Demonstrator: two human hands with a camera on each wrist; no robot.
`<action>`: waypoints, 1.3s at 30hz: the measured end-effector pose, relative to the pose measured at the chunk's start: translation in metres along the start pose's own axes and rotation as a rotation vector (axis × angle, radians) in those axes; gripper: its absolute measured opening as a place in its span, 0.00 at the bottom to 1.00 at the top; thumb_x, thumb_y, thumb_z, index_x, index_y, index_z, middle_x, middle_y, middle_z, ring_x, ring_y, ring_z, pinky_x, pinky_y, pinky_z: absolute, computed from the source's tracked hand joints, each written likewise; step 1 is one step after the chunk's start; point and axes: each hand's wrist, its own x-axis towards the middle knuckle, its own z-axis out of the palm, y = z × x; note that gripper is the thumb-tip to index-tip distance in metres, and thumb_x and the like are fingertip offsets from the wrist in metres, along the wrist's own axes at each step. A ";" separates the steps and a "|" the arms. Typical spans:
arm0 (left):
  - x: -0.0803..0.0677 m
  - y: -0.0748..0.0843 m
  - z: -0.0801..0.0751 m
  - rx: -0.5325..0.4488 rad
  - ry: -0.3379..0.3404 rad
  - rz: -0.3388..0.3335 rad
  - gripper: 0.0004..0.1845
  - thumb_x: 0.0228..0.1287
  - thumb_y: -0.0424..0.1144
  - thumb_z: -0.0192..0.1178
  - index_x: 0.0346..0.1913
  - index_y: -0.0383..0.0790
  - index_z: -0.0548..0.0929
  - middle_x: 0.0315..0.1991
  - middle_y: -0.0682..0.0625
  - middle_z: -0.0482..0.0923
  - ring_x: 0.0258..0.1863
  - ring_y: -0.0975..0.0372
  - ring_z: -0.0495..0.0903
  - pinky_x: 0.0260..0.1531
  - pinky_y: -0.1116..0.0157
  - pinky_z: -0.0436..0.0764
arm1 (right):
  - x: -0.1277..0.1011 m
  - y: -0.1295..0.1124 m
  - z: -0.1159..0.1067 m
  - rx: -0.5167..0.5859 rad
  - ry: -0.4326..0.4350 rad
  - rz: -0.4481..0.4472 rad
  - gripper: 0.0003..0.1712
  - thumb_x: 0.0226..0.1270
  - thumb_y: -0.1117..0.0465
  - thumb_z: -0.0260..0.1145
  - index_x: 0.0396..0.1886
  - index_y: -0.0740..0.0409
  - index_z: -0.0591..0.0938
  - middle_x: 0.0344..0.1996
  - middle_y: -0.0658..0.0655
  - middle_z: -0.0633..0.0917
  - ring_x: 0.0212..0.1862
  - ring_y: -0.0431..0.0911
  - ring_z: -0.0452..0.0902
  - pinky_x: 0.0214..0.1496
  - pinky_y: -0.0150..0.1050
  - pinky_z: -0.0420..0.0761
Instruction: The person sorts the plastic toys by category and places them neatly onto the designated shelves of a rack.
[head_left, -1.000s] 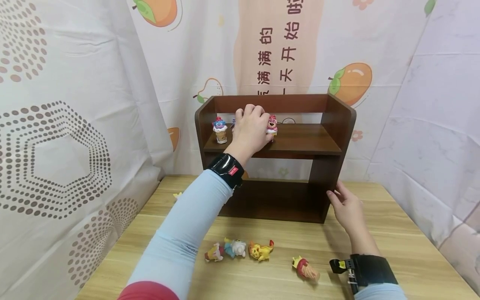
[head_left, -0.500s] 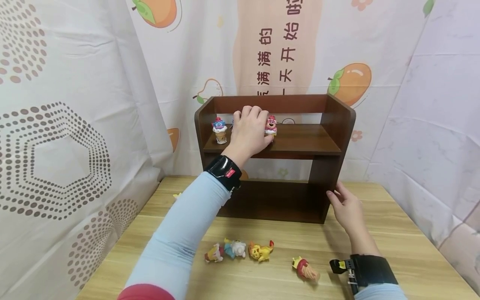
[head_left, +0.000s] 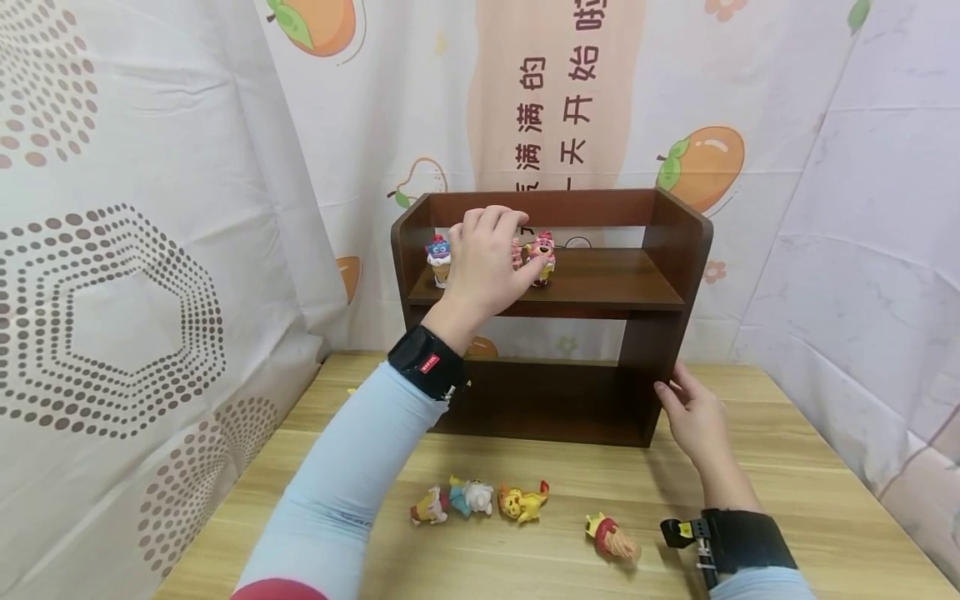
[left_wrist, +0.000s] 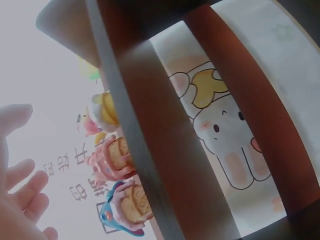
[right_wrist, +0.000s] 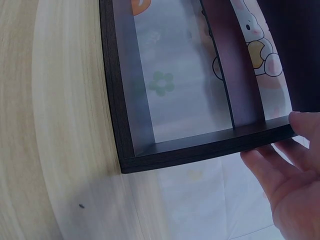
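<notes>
- Left hand [head_left: 486, 258] raised before the upper board of the dark wooden shelf [head_left: 660, 287], near that board's left end, fingers loose and spread, grasping nothing; same slack fingers plain in the left wrist view [left_wrist: 22, 200].
- Just clear of the fingertips, a pink figurine [head_left: 542, 257] upright on the upper board, left of the board's middle.
- Beside it, partly hidden behind the hand, a second pinkish figurine [head_left: 516, 252]; whether touching the hand, cannot tell.
- Nearer the board's left end, a blue-headed figurine [head_left: 439, 259] upright, its right side behind the hand.
- Right hand [head_left: 693, 414] flat against the outer face of the shelf's right side panel, low down near the table, fingers straight and pressing, gripping nothing; fingertips on the panel's front edge in the right wrist view [right_wrist: 292, 167].
- Shelf standing at the rear middle of the wooden table [head_left: 795, 475], against the printed curtain [head_left: 570, 108].
- Four more figurines lying on their sides toward the table's front edge: three in a close row [head_left: 476, 500] in front of the shelf, one apart to the right [head_left: 611, 536] near the right wrist.
- Black band on each wrist, pale blue sleeves.
</notes>
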 end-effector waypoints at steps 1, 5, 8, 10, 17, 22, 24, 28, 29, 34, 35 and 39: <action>-0.002 -0.001 -0.002 -0.018 0.019 0.002 0.29 0.63 0.58 0.67 0.61 0.44 0.79 0.58 0.50 0.75 0.61 0.53 0.65 0.57 0.52 0.63 | 0.000 0.000 0.000 0.000 0.000 -0.002 0.28 0.78 0.57 0.61 0.74 0.55 0.72 0.62 0.67 0.79 0.57 0.63 0.80 0.43 0.13 0.66; -0.009 -0.004 -0.008 -0.089 0.079 0.000 0.26 0.64 0.56 0.68 0.58 0.44 0.80 0.57 0.50 0.76 0.61 0.53 0.66 0.57 0.51 0.63 | 0.000 0.001 0.000 0.003 -0.004 0.004 0.28 0.78 0.57 0.61 0.75 0.55 0.72 0.63 0.67 0.79 0.57 0.63 0.80 0.43 0.13 0.67; -0.015 -0.004 -0.012 -0.148 0.111 -0.004 0.26 0.63 0.56 0.69 0.57 0.44 0.80 0.57 0.49 0.75 0.61 0.54 0.65 0.58 0.50 0.62 | 0.000 0.001 0.000 0.005 -0.006 0.009 0.29 0.78 0.57 0.61 0.75 0.55 0.71 0.63 0.68 0.79 0.57 0.63 0.80 0.43 0.13 0.67; -0.020 -0.005 -0.015 -0.182 0.131 -0.007 0.27 0.62 0.55 0.70 0.58 0.44 0.80 0.57 0.49 0.75 0.60 0.54 0.65 0.58 0.49 0.62 | 0.000 0.001 0.000 0.002 -0.004 0.010 0.29 0.78 0.57 0.61 0.75 0.55 0.71 0.63 0.67 0.79 0.57 0.62 0.80 0.43 0.13 0.67; -0.037 -0.009 -0.024 -0.271 0.201 0.014 0.24 0.64 0.53 0.69 0.56 0.43 0.81 0.57 0.50 0.76 0.60 0.55 0.67 0.56 0.50 0.63 | -0.002 -0.001 -0.001 0.014 0.000 0.005 0.28 0.78 0.58 0.61 0.74 0.55 0.73 0.62 0.68 0.79 0.57 0.63 0.80 0.42 0.13 0.67; -0.051 -0.012 -0.029 -0.299 0.231 0.030 0.24 0.63 0.54 0.70 0.55 0.42 0.82 0.56 0.50 0.76 0.60 0.54 0.68 0.55 0.49 0.63 | -0.003 -0.002 -0.001 0.016 0.003 0.002 0.27 0.78 0.59 0.62 0.74 0.55 0.73 0.62 0.68 0.79 0.57 0.64 0.80 0.42 0.13 0.67; -0.059 -0.013 -0.030 -0.316 0.234 0.026 0.25 0.62 0.54 0.70 0.55 0.42 0.82 0.56 0.49 0.77 0.60 0.54 0.68 0.56 0.47 0.62 | -0.003 -0.002 -0.001 0.015 0.002 0.001 0.27 0.78 0.59 0.62 0.74 0.55 0.73 0.62 0.69 0.79 0.56 0.64 0.80 0.42 0.13 0.67; -0.073 -0.018 -0.031 -0.346 0.222 0.008 0.25 0.61 0.53 0.71 0.55 0.40 0.82 0.56 0.47 0.77 0.60 0.52 0.68 0.57 0.45 0.60 | -0.003 0.001 0.000 0.005 -0.005 0.006 0.28 0.78 0.58 0.61 0.75 0.54 0.72 0.62 0.68 0.79 0.57 0.63 0.80 0.42 0.13 0.67; -0.077 -0.019 -0.031 -0.350 0.215 0.005 0.25 0.61 0.52 0.71 0.55 0.40 0.82 0.56 0.47 0.77 0.60 0.52 0.67 0.57 0.45 0.60 | -0.002 0.001 0.001 0.005 -0.006 0.005 0.28 0.79 0.57 0.61 0.75 0.54 0.71 0.62 0.68 0.79 0.57 0.63 0.80 0.42 0.13 0.68; -0.090 -0.025 -0.031 -0.341 0.170 0.013 0.25 0.62 0.52 0.71 0.55 0.40 0.82 0.55 0.48 0.78 0.59 0.53 0.68 0.56 0.46 0.61 | 0.000 0.003 0.001 0.019 0.000 -0.008 0.28 0.79 0.58 0.60 0.75 0.55 0.71 0.62 0.69 0.79 0.57 0.64 0.79 0.42 0.14 0.69; -0.093 -0.026 -0.031 -0.339 0.158 0.017 0.25 0.62 0.52 0.71 0.55 0.40 0.82 0.54 0.48 0.78 0.58 0.53 0.68 0.55 0.46 0.61 | 0.000 0.003 0.001 0.020 0.001 -0.009 0.28 0.79 0.58 0.60 0.75 0.55 0.71 0.62 0.69 0.79 0.57 0.65 0.79 0.42 0.14 0.69; -0.105 -0.031 -0.031 -0.333 0.094 0.008 0.23 0.62 0.51 0.71 0.53 0.40 0.83 0.52 0.48 0.79 0.58 0.53 0.69 0.53 0.46 0.62 | 0.000 0.001 0.001 0.021 -0.004 -0.008 0.28 0.79 0.58 0.60 0.75 0.54 0.71 0.63 0.68 0.78 0.57 0.64 0.79 0.42 0.14 0.69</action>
